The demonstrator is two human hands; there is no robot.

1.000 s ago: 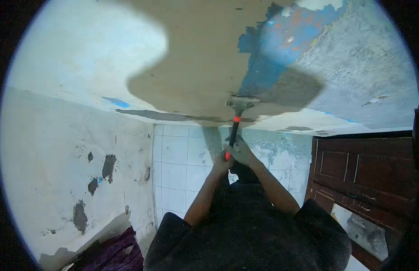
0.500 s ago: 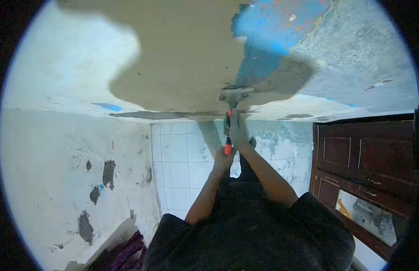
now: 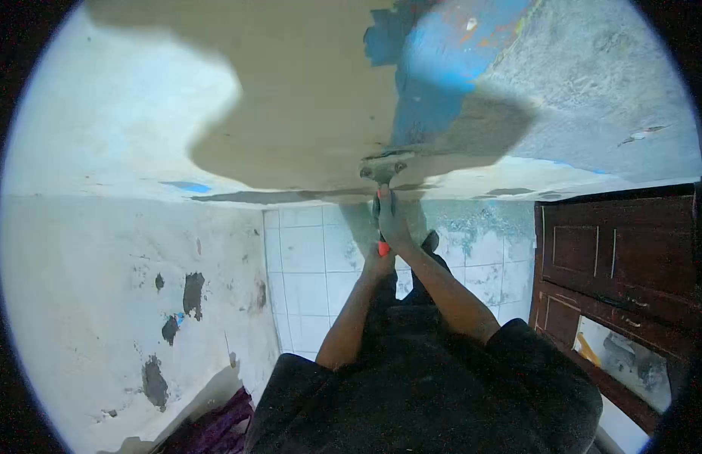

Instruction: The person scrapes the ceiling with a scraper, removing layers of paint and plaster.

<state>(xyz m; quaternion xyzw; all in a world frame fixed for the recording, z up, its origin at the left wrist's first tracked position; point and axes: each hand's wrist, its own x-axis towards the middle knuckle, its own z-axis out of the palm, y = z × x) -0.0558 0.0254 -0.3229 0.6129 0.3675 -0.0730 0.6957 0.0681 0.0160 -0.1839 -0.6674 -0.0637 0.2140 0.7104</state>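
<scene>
A wide-bladed scraper (image 3: 383,168) with a red and black handle (image 3: 383,248) has its blade against the wall (image 3: 305,98), at the lower end of an exposed blue patch (image 3: 426,106). My right hand (image 3: 395,221) wraps around the upper handle, just below the scraper head. Lower down, my left hand (image 3: 378,263) is closed at the red butt end of the handle; its fingers are partly hidden. Pale paint covers the wall left of the blue patch, and rough grey surface shows to its right. My shadow falls over the work area.
White floor tiles (image 3: 301,295) lie below the wall. A dark wooden cabinet (image 3: 578,257) stands at the right. The left wall (image 3: 222,265) has several grey chipped spots, and purple cloth (image 3: 214,424) is at lower left. My foot (image 3: 431,242) is near the wall.
The scraper and both hands have shifted slightly down and left along the wall. The camera view has moved a little too. Both hands keep their grip.
</scene>
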